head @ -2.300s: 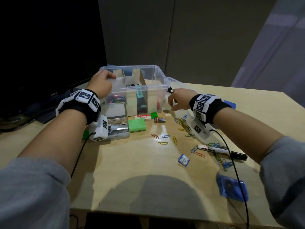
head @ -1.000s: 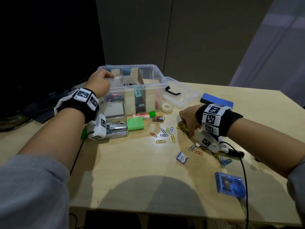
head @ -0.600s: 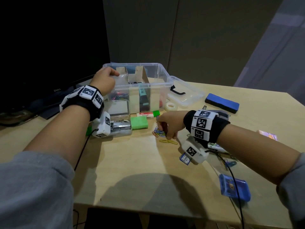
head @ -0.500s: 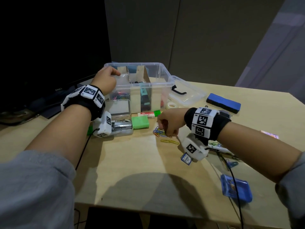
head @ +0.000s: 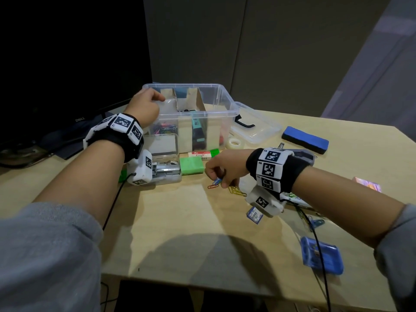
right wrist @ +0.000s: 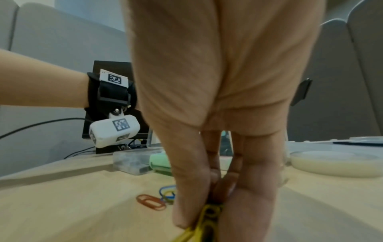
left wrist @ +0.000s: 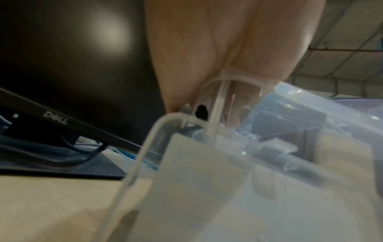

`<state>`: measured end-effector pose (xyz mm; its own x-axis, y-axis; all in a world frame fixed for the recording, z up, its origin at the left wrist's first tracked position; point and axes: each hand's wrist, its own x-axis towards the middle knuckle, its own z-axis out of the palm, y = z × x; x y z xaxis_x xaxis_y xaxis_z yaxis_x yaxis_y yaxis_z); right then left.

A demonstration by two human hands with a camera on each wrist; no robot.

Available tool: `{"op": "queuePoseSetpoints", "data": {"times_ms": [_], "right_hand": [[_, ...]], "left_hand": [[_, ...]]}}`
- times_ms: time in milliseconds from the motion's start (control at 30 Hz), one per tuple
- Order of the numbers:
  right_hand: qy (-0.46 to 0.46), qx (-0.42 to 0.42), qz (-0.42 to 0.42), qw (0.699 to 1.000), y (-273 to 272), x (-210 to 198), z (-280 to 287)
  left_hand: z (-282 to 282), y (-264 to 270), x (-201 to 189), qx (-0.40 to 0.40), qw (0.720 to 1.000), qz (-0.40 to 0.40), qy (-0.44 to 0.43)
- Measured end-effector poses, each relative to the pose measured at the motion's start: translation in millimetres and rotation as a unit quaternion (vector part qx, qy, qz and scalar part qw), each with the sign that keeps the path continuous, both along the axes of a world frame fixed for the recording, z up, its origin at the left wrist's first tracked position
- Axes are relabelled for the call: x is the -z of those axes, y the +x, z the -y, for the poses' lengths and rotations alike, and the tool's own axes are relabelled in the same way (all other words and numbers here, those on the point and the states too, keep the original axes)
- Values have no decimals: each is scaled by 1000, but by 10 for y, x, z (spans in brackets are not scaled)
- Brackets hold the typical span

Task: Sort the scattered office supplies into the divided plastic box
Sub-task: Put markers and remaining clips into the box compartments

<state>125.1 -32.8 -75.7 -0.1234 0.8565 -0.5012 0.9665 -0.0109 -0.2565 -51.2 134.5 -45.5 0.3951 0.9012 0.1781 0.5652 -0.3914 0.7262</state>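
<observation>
One divided plastic box [head: 216, 109] is sitting beside one lid [head: 258, 129], one tape roll [head: 235, 143], two green erasers [head: 192, 165], one blue board eraser [head: 305, 143] and two hands [head: 221, 168].

Right hand [right wrist: 223, 114] fills the frame, fingers pointing down to the pale wooden tabletop [right wrist: 72, 204], fingertips [right wrist: 186, 212] pinching yellow wire paper clips [right wrist: 204, 219]. Left of the hand: an orange paper clip [right wrist: 150, 203] lying flat, blue clips [right wrist: 167, 192] just beside it. Behind these, a clear plastic case [right wrist: 132, 162] and a green block [right wrist: 159, 162]. Right of the hand, a blurred whitish round object [right wrist: 331, 163].

Wood table [head: 184, 226] w/ box [head: 221, 118], clips [head: 236, 190].
</observation>
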Motion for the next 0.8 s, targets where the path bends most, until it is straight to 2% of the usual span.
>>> {"op": "queuePoseSetpoints", "data": {"times_ms": [367,467,800], "right_hand": [[59,-54,80,994,72,14,-43],[68,-50,78,993,102,-48,-55],[168,-6,-47,985,-83,-1025,-435]], "left_hand": [[17,3,-2,-1,1000,-4,0],[20,9,-8,-3,1000,0,-5],[34,3,-35,3,999,18,-32]]}}
